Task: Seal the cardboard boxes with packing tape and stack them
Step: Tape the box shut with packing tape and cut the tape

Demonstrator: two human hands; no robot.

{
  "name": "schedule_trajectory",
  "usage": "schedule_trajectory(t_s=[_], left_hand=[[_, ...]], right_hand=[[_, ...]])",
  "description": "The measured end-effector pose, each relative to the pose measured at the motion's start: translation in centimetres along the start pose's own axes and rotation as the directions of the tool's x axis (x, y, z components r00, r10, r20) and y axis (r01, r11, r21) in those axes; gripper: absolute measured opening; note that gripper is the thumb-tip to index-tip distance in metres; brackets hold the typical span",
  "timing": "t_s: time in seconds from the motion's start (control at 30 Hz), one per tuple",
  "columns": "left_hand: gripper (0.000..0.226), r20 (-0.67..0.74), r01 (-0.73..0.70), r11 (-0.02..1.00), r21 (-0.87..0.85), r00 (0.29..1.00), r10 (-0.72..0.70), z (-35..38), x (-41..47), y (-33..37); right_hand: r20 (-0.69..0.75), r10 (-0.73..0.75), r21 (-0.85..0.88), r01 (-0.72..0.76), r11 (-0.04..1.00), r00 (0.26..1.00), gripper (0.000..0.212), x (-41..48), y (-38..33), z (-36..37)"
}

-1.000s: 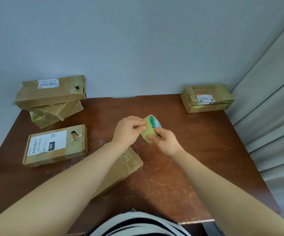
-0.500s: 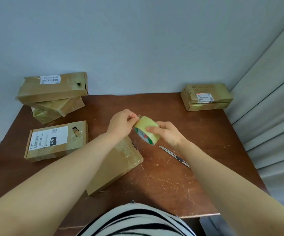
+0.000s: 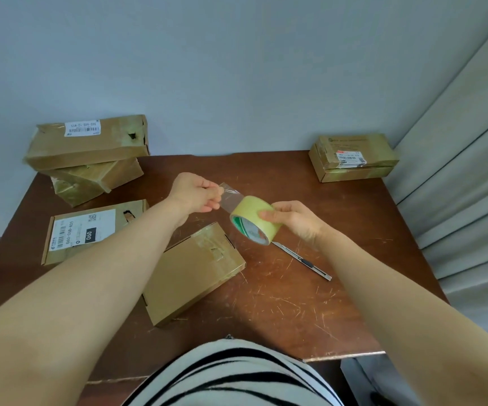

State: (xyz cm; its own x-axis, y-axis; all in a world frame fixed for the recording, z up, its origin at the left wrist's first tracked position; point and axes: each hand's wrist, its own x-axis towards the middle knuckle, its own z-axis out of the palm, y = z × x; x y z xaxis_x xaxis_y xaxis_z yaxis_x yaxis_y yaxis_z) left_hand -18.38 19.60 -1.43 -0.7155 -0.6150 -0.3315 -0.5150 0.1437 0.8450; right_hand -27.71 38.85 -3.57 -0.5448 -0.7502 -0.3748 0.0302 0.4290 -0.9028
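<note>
tape roll (image 3: 254,219): yellowish clear, green-printed core, held off the bench (image 3: 280,312) in right hand (image 3: 295,219), open side tilted down-left. Short clear strip (image 3: 232,196) pulled out, its end pinched in left hand (image 3: 195,194). plain box (image 3: 191,271) flat and skewed under the roll, old tape on its far end. white-label box (image 3: 90,230) flat at left. two-box stack (image 3: 90,148) back-left, lower one skewed. far box (image 3: 352,156) in back-right corner.

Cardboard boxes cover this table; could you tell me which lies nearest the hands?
The plain box lying askew in the middle, just below the tape roll; the others sit at the left edge and back corners.
</note>
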Motion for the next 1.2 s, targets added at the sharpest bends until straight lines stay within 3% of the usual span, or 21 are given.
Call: schedule_trajectory(t_s=[0.13, 0.3, 0.47, 0.53, 0.63, 0.73, 0.8, 0.93, 1.07, 1.2], left_hand=[[0.011, -0.008, 0.057, 0.993, -0.103, 0.998, -0.058, -0.2, 0.2, -0.8], [0.012, -0.048, 0.097, 0.983, -0.156, 0.993, -0.105, 0.7, 0.3, -1.4], [0.011, -0.024, 0.137, 0.970, -0.203, 0.989, -0.145, 2.4, 0.4, -1.7], [0.010, -0.024, 0.156, 0.960, -0.231, 0.986, -0.166, 3.1, 0.6, -1.7], [0.005, -0.023, 0.203, 0.941, -0.270, 0.976, -0.216, 4.4, 1.3, -1.8], [0.010, -0.026, 0.212, 0.944, -0.254, 0.974, -0.225, 6.5, 1.8, -1.7], [0.017, -0.066, 0.225, 0.939, -0.260, 0.966, -0.250, 7.5, 2.4, -1.7], [0.016, -0.074, 0.258, 0.940, -0.221, 0.957, -0.280, 8.2, 4.2, -2.0], [0.019, -0.038, 0.309, 0.938, -0.159, 0.947, -0.318, 9.2, 5.0, -2.6], [0.009, -0.078, 0.348, 0.923, -0.166, 0.928, -0.364, 10.1, 5.7, -3.9]], right_hand=[[-0.143, 0.011, -0.215, -0.042, 0.976, 0.990, 0.052, -0.2, 0.8, -1.9], [-0.099, 0.070, -0.122, -0.082, 0.989, 0.993, 0.039, -0.9, 2.2, -3.9], [-0.228, 0.118, -0.348, -0.194, 0.917, 0.966, 0.046, -0.8, 3.2, -6.4], [-0.208, 0.112, -0.332, -0.178, 0.926, 0.972, 0.045, -0.9, 3.2, -8.1], [-0.189, 0.076, -0.250, -0.123, 0.960, 0.979, 0.025, -0.7, 3.3, -10.5], [-0.248, 0.072, -0.349, -0.159, 0.924, 0.966, 0.016, 0.7, 3.6, -11.6], [-0.291, 0.076, -0.511, -0.222, 0.831, 0.954, 0.024, 1.8, 3.7, -12.0], [-0.317, 0.155, -0.806, -0.352, 0.475, 0.936, 0.033, 2.7, 3.5, -12.5], [-0.324, 0.143, -0.910, -0.350, 0.223, 0.935, 0.027, 4.6, 3.9, -10.8], [-0.330, 0.229, -0.929, -0.358, 0.095, 0.916, 0.041, 6.7, 4.1, -8.0]])
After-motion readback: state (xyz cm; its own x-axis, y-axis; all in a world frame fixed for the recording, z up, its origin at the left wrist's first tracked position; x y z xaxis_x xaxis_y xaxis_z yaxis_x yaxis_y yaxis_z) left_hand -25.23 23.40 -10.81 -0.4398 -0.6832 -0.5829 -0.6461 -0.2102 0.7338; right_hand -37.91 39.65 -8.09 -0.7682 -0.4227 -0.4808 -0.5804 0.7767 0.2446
